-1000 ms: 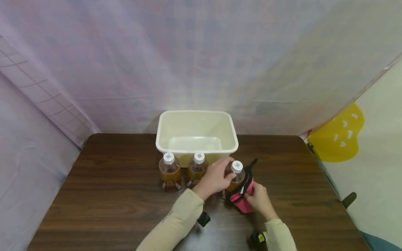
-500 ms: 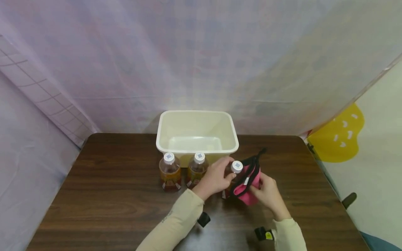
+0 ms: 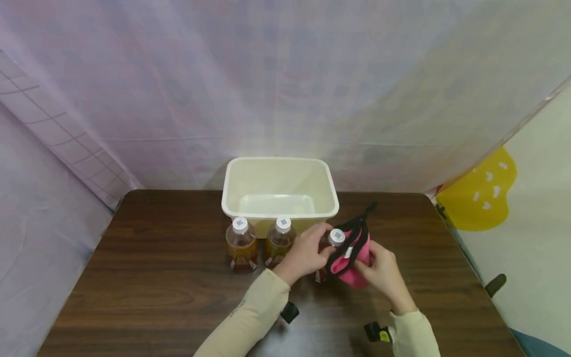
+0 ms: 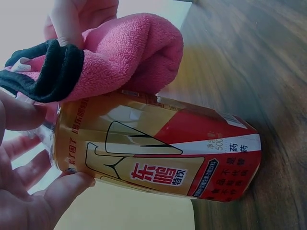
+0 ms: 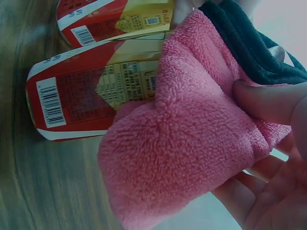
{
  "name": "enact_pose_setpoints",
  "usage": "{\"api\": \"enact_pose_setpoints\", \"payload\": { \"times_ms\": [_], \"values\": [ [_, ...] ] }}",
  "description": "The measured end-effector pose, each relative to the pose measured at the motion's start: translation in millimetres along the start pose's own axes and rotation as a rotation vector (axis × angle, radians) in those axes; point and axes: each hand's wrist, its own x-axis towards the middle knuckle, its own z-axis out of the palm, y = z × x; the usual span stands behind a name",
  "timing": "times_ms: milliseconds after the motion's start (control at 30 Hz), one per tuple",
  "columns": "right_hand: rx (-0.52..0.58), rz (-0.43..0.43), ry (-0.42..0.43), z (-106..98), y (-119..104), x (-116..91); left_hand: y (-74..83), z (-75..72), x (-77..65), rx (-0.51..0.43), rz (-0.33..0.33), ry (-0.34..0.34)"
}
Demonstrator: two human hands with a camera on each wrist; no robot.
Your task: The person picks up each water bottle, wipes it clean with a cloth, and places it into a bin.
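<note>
My left hand [image 3: 308, 253] grips the rightmost drink bottle [image 4: 144, 148] round its upper part. The bottle stands upright on the table, with a white cap and a gold and red label. In my right hand [image 3: 383, 270] is a folded pink fleecy cloth [image 5: 192, 115] with black edging and a small white tag, pinched between thumb and fingers. The cloth lies against the right side of the bottle's upper half and overlaps its shoulder in the head view. Two similar bottles stand to the left, a left one [image 3: 241, 245] and a middle one [image 3: 274, 243].
A cream plastic bin [image 3: 281, 215] stands behind the bottles near the back edge of the brown wood-grain table [image 3: 156, 277]. A pale patterned curtain [image 3: 276, 89] hangs behind the table. A black wrist strap piece [image 3: 290, 312] sits below the left wrist.
My right hand has moved the cloth up and to the right along the bottle's side, more in the first half second. My left hand and the bottles have stayed in place.
</note>
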Motion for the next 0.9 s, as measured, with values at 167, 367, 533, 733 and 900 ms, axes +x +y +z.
{"api": "enact_pose_setpoints", "payload": {
  "times_ms": [167,367,533,733,900],
  "values": [
    [-0.008,0.011,0.012,-7,4,-5,0.5,-0.5,0.0,0.01,0.016,0.0],
    [-0.083,0.021,0.006,-25,15,-12,0.7,-1.1,-0.9,0.007,0.016,-0.008],
    [-0.189,0.061,-0.073,-36,26,-19,0.2,-1.6,-1.6,0.017,0.02,-0.01],
    [-0.308,0.186,-0.252,-41,37,-25,-0.9,-1.9,-1.2,0.026,0.011,-0.017],
    [-0.404,0.237,-0.327,-38,50,-31,-1.2,-2.1,-1.5,0.023,0.011,-0.022]
  ]
}}
